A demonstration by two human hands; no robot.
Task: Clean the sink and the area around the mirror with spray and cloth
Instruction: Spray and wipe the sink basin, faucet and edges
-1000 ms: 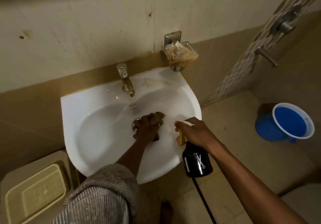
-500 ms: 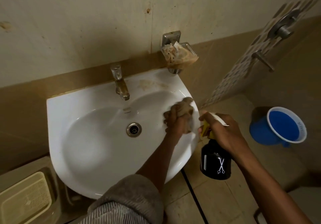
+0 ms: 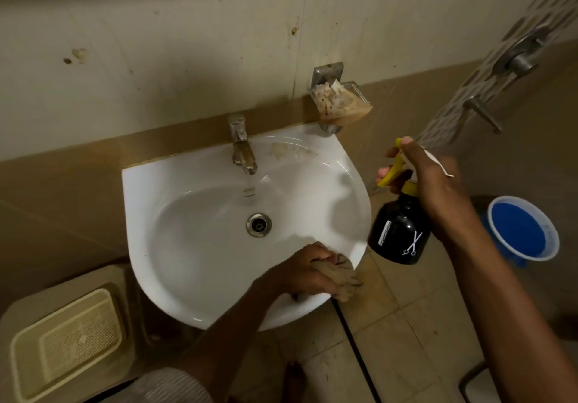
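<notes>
Left hand (image 3: pixel 308 269), cloth (image 3: pixel 342 279) now at sink (image 3: pixel 187 283) front rim.

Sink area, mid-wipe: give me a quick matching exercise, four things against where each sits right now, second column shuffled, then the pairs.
Things:
1. cloth
2. spray bottle
3. blue mug
4. drain

Places:
A. on the floor, right of the sink
B. middle of the basin
C. in the left hand, at the sink's front right rim
D. in the right hand, held beside the sink

Pairs: 1-C, 2-D, 3-A, 4-B
</notes>
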